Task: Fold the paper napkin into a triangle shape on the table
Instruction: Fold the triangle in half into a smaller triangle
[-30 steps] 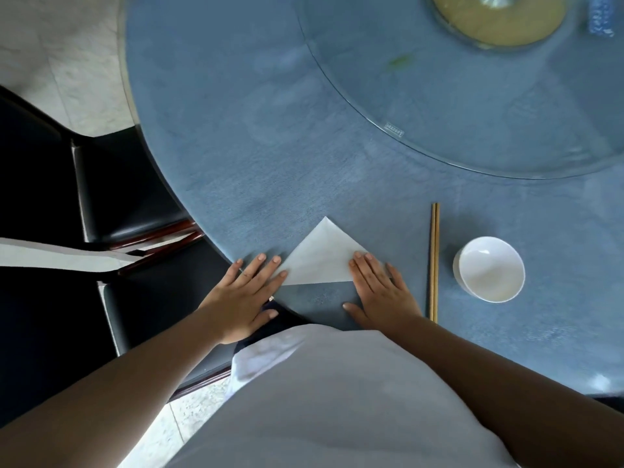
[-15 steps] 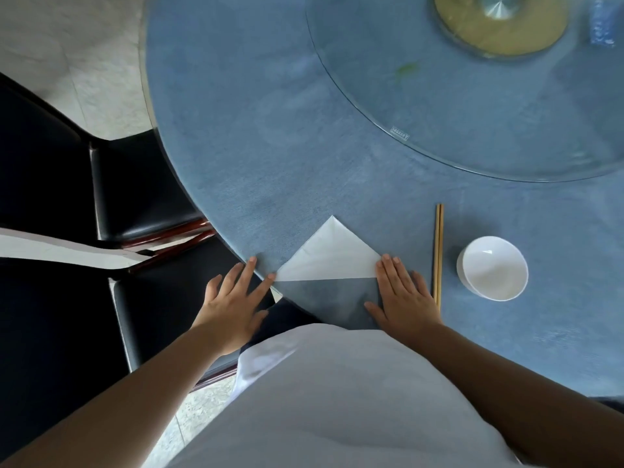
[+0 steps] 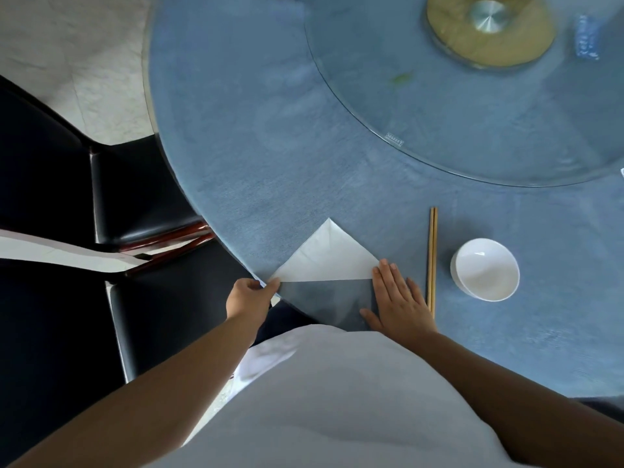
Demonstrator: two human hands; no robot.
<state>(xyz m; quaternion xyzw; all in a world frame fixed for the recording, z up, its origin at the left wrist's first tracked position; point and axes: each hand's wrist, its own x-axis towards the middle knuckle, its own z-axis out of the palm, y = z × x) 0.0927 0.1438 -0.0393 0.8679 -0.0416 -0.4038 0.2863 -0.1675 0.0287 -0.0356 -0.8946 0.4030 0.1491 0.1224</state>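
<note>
A white paper napkin [image 3: 329, 256] lies folded as a triangle on the blue table [image 3: 270, 163], its point facing away from me, close to the table's near edge. My left hand [image 3: 248, 295] pinches the napkin's left corner at the table edge, thumb and fingers closed on it. My right hand [image 3: 396, 298] lies flat, fingers together, with the fingertips pressing the napkin's right corner. The strip of table between my hands is in shadow.
A pair of wooden chopsticks [image 3: 432, 258] lies just right of my right hand. Beyond them sits a white bowl [image 3: 485, 269]. A glass turntable [image 3: 472, 130] with a brass hub [image 3: 489, 28] covers the far right. Black chairs [image 3: 135, 197] stand at the left.
My left hand went from lying flat beside the napkin to pinching its left corner. My right hand slid right along the lower edge to the right corner.
</note>
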